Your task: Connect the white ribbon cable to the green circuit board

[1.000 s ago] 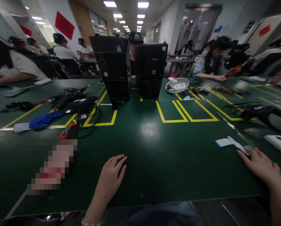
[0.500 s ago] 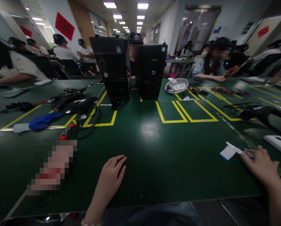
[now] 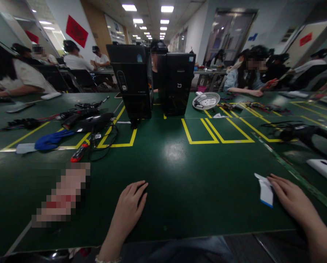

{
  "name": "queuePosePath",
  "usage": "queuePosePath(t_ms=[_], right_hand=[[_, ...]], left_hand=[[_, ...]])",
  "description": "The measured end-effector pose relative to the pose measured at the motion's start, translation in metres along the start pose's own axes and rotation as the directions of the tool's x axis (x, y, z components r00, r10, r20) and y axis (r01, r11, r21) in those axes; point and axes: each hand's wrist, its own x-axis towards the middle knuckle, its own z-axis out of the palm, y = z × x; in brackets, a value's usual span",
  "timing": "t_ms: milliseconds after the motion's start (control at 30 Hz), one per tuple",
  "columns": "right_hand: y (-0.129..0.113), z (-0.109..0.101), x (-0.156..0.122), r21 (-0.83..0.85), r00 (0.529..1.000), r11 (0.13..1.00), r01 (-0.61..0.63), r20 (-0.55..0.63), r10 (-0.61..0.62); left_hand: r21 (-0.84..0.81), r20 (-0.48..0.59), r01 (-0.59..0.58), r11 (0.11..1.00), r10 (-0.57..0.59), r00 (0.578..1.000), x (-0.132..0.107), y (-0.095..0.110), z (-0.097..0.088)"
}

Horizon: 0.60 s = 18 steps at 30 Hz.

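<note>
My left hand (image 3: pixel 130 208) lies flat on the green table (image 3: pixel 180 175) near its front edge, fingers stretched out and holding nothing. My right hand (image 3: pixel 289 199) rests at the right of the table, fingers extended. Its fingertips touch a small white paper slip with a blue end (image 3: pixel 265 190), which lies flat on the mat just left of the hand.
Two black computer towers (image 3: pixel 133 82) (image 3: pixel 177 82) stand at the table's middle back. Cables, a black device (image 3: pixel 93 122), a blue cloth (image 3: pixel 52 139) and a red-handled tool (image 3: pixel 78 154) lie at left. A white basket (image 3: pixel 206 99) sits behind yellow tape boxes. Several people sit around.
My right hand has slid the white slip left and toward me, turning it from lying across to lying lengthwise. The left hand has not moved.
</note>
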Motion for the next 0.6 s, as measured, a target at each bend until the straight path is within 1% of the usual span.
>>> queuePosePath(t_ms=[67, 133, 233, 300, 400, 500, 533, 567, 600], right_hand=[[-0.022, 0.002, -0.009, 0.052, 0.995, 0.994, 0.097, 0.012, -0.098], [-0.051, 0.006, -0.017, 0.089, 0.978, 0.975, 0.205, 0.017, -0.207], [-0.106, 0.011, -0.030, 0.123, 0.927, 0.923, 0.365, 0.043, -0.373], [-0.148, 0.014, -0.041, 0.140, 0.871, 0.869, 0.475, 0.062, -0.487], [-0.209, 0.019, -0.059, 0.180, 0.766, 0.772, 0.610, 0.114, -0.632], [-0.259, 0.022, -0.074, 0.272, 0.632, 0.663, 0.697, 0.203, -0.748], [-0.273, 0.024, -0.077, 0.301, 0.604, 0.646, 0.702, 0.229, -0.763], [-0.285, 0.025, -0.078, 0.317, 0.594, 0.643, 0.697, 0.248, -0.766], [-0.295, 0.026, -0.079, 0.324, 0.595, 0.650, 0.687, 0.262, -0.760]], left_hand=[[0.001, 0.003, -0.005, 1.000, 0.005, 1.000, 0.000, -0.001, 0.000], [0.004, 0.008, -0.010, 1.000, 0.010, 1.000, 0.000, -0.001, 0.001], [0.005, 0.009, -0.011, 1.000, 0.011, 1.000, 0.000, -0.002, 0.001], [0.006, 0.006, -0.009, 1.000, 0.009, 1.000, -0.001, -0.003, 0.001], [0.007, 0.005, -0.013, 1.000, 0.013, 1.000, -0.001, -0.003, 0.002], [0.003, 0.000, -0.021, 1.000, 0.021, 1.000, 0.000, -0.003, 0.003], [0.002, -0.004, -0.023, 1.000, 0.023, 1.000, 0.000, -0.003, 0.003], [0.001, -0.008, -0.025, 1.000, 0.025, 1.000, 0.000, -0.003, 0.003], [0.001, -0.010, -0.026, 1.000, 0.026, 1.000, 0.000, -0.004, 0.004]])
